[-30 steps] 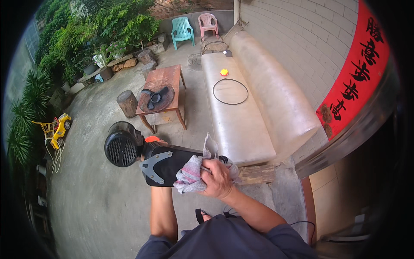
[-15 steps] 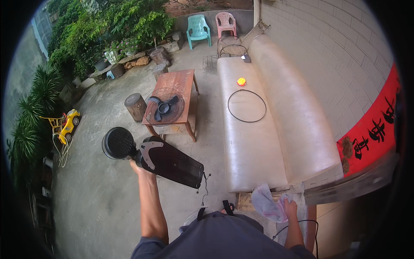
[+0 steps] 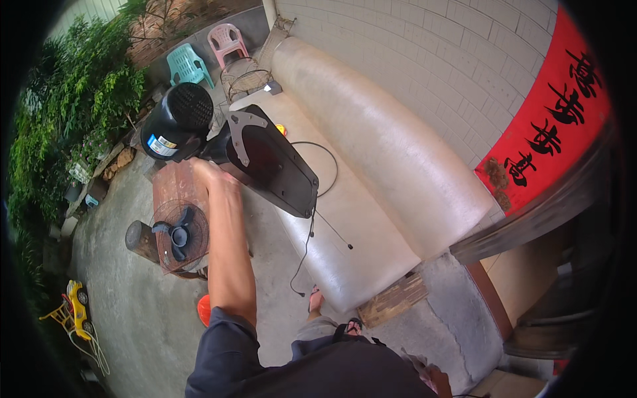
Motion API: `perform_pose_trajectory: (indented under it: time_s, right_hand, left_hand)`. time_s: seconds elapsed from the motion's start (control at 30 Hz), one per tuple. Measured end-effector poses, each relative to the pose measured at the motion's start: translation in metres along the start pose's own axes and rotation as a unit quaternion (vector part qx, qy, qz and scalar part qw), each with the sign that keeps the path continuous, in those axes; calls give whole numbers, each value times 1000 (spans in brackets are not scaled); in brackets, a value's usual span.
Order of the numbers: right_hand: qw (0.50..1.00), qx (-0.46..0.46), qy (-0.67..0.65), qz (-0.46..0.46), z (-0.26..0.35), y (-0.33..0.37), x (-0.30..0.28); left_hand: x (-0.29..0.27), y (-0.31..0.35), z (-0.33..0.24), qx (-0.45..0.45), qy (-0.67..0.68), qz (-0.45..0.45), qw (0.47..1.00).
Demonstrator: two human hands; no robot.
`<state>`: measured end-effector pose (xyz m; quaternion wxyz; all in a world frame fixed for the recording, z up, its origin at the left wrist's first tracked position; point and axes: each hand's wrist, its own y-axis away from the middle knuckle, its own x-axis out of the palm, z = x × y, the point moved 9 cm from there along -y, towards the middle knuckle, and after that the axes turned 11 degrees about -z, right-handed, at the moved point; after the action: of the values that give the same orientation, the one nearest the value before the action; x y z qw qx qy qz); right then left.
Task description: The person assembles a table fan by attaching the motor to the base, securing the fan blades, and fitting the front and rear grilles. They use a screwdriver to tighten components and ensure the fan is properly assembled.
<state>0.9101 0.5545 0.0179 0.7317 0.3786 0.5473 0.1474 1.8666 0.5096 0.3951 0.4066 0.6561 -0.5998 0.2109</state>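
**Fan motor unit held aloft over the sofa end**

The work in hand is the carrying of a fan's motor unit [image 3: 229,142]: a black cylindrical motor with a ribbed end and a flat black oval plate fixed to it. It is off any support, lifted clear above the pale sofa [image 3: 371,186] and held near the sofa's front edge, on the yard side. A thin black cord [image 3: 306,249] hangs from the plate's lower end and dangles free beside the sofa front; another loop of cord lies on the sofa seat behind the plate. The wire fan guard with its blades [image 3: 178,235] lies apart from the motor, on the small wooden worktop [image 3: 174,189] out from the sofa, below the raised arm. So, as a judgement, the fan is in pieces, the motor part is in the air and has not been set down anywhere.

The left hand [image 3: 207,171] is raised well forward, arm nearly straight, forearm running up from the lower edge of the view. Its grip is clamped on the motor unit where the motor meets the plate, the fingers hidden behind it. The plate tilts, its lower end towards the sofa.

The right hand is barely visible: only a sliver at the lower edge, near the sofa's near end, too little to tell whether it is closed or what it holds.
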Motion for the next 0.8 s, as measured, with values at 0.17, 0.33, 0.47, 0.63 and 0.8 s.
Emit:
perform_pose_trajectory:
  time_s: [0.17,0.33,0.47,0.63,0.8]
  right_hand:
    - [986,106,-125,-30,34,102,31]
    - [982,84,-168,5,176,122,71]
    - [980,107,-165,4,220,114,76]
    - [973,164,-160,-9,213,113,70]
    - [965,199,-171,-18,200,112,68]
  left_hand:
    - [67,25,127,-183,-95,25,978]
    - [-95,-27,299,-238,-191,-38,951]
    - [-267,-46,450,-218,-309,-154,913]
    - [-362,-18,537,-204,-594,-247,738]
    - [-390,-14,586,-178,-675,-208,685]
